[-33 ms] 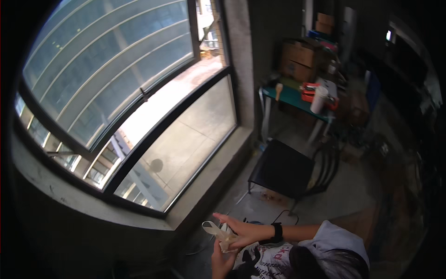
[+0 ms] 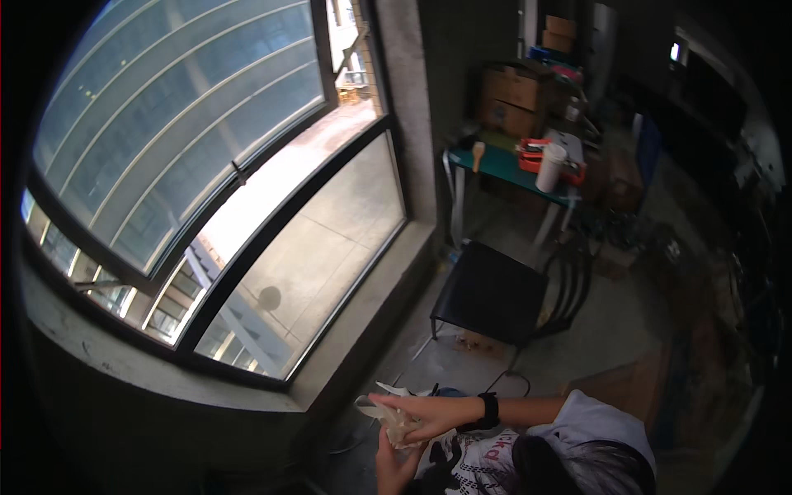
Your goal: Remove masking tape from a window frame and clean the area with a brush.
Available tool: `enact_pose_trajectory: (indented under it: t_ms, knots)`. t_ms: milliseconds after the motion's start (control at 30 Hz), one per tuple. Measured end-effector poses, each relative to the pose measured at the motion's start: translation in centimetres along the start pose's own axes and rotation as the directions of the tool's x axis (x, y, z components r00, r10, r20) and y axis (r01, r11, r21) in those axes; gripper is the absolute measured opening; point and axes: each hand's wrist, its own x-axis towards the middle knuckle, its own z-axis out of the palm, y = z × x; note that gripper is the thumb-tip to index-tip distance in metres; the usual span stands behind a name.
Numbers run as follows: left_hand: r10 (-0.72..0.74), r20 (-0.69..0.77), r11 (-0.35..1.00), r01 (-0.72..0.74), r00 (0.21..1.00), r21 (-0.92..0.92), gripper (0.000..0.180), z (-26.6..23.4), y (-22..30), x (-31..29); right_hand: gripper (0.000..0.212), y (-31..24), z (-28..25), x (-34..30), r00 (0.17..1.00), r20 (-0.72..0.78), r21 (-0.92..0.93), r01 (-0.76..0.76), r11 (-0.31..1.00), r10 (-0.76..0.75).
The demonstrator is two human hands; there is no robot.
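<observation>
Crumpled pale cloth (image 2: 402, 422) sits between my two hands, low in the head view and just in front of my chest. My right hand (image 2: 417, 412) lies across the top of it, fingers stretched out to my left and closed over the bundle, with a black wristband (image 2: 488, 410) on that wrist. My left hand (image 2: 394, 462) comes up from below and grips the cloth from underneath, its fingers curled into the folds. A loose white flap of the material sticks out to the left beyond my fingertips.

Around me, a wide concrete window sill (image 2: 247, 388) runs just past my hands, under a big dark-framed window (image 2: 272, 223) with one pane tilted open. To my right, on the floor, stands a black chair (image 2: 495, 293) with a curved wire back. Further off is a green table (image 2: 511, 169) carrying a white roll (image 2: 549, 167) and a red tray-like thing (image 2: 536, 150). Brown cardboard boxes (image 2: 511, 99) are stacked behind that table, against the dim wall. My printed white shirt (image 2: 487, 458) shows at the bottom edge.
</observation>
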Motion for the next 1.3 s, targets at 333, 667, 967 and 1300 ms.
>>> enact_pose_trajectory:
  t_ms: [333, 667, 967, 1300]
  knots:
    - [0.248, 0.115, 0.968, -0.243, 0.962, -0.058, 0.092, 7.5, 2.0, 3.9, 0.046, -2.0, -0.5, -9.6, 0.802, -0.499, -0.501, 0.043, 0.864, -0.329]
    - [0.455, 0.169, 0.887, -0.461, 0.874, -0.003, 0.079, 14.6, 5.9, 14.2, 0.055, -1.6, -12.7, -20.0, -0.143, -0.872, -0.486, 0.136, 0.863, -0.468]
    - [0.201, 0.366, 0.958, -0.261, 0.909, 0.122, 0.054, 16.0, 8.0, 22.5, 0.069, -1.7, -24.6, -18.4, -0.041, -0.931, -0.364, 0.083, 0.928, -0.362]
    - [-0.06, 0.783, 0.962, 0.246, 0.619, -0.12, 0.057, 10.5, 4.9, 34.2, 0.049, -4.4, -27.8, -1.1, 0.168, -0.977, -0.05, 0.419, 0.907, -0.131]
